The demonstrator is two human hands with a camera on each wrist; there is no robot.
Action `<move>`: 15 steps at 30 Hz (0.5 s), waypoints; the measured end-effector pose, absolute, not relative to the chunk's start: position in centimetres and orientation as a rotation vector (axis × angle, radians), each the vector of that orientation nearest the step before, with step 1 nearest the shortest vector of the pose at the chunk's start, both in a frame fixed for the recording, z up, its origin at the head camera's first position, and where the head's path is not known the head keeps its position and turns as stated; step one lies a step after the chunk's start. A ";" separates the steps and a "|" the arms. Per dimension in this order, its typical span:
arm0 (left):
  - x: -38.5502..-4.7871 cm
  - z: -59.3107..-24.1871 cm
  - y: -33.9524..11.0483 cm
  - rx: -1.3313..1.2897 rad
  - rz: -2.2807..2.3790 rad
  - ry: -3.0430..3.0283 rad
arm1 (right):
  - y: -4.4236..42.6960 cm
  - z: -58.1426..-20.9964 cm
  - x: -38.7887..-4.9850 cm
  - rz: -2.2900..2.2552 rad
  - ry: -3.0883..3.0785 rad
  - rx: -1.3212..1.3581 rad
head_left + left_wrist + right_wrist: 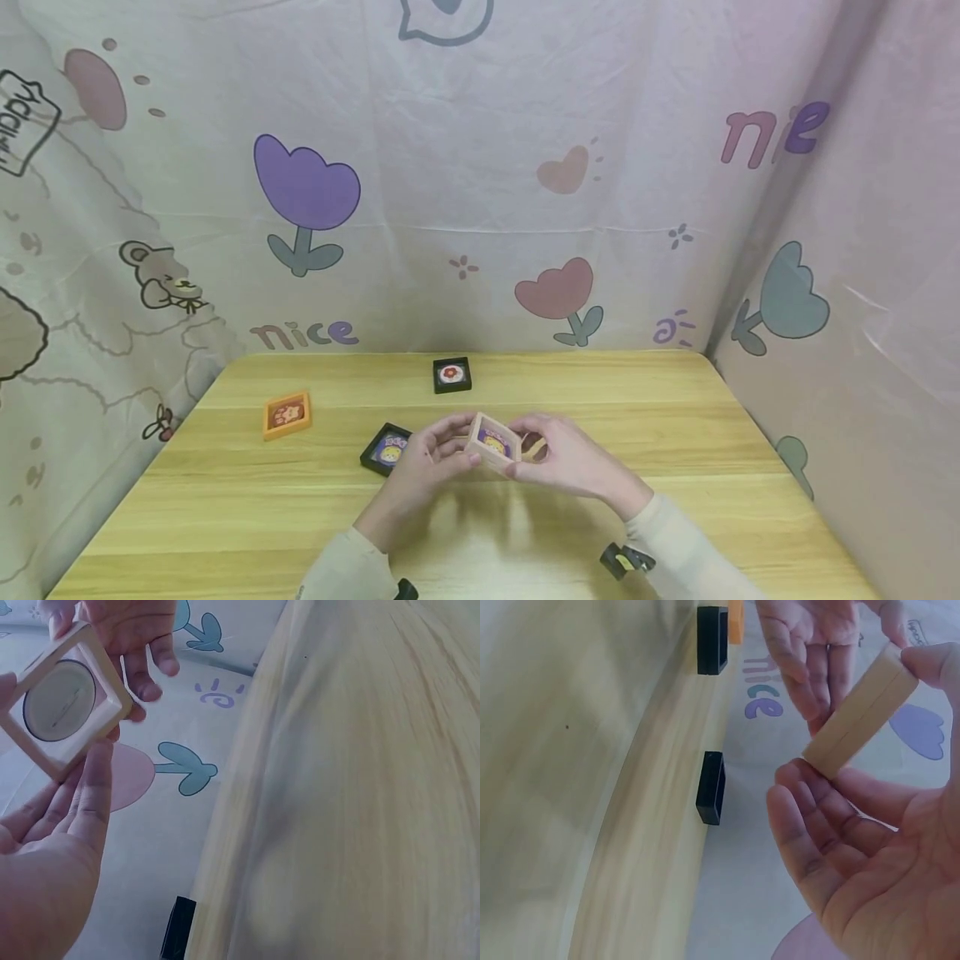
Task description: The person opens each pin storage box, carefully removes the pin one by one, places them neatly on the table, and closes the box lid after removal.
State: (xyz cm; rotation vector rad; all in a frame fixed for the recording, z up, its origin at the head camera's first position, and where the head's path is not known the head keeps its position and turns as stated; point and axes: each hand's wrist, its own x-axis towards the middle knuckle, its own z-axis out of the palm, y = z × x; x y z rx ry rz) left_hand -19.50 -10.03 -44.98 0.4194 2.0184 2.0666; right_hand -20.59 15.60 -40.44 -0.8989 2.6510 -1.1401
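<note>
A light wood-coloured square frame (480,458) with a purple and yellow round picture is held above the table between both hands. My left hand (431,467) grips its left side, thumb in front and fingers behind. My right hand (566,458) pinches its right corner between thumb and fingers. In the left wrist view the frame (112,682) shows its back, with a pale disc (60,701) behind a clear sheet. Edge-on in the right wrist view, the frame (862,712) has a thin seam along its side.
A black frame (367,458) with a purple picture lies just left of my left hand. Farther back is a black frame (452,387) with a red flower. An orange frame (287,431) lies at the left of the wooden table (225,500). Printed curtains (450,192) surround the table.
</note>
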 end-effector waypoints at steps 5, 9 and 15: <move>-19.6 -44.8 -9.7 0.353 2.105 2.054 | 15.6 -40.4 -20.7 -1.100 2.739 -0.942; -19.6 -44.6 -9.5 0.316 2.113 2.071 | 15.4 -40.2 -20.8 -1.062 2.808 -0.959; -19.6 -44.4 -9.2 0.294 2.111 2.089 | 15.0 -39.9 -21.4 -1.073 2.785 -0.990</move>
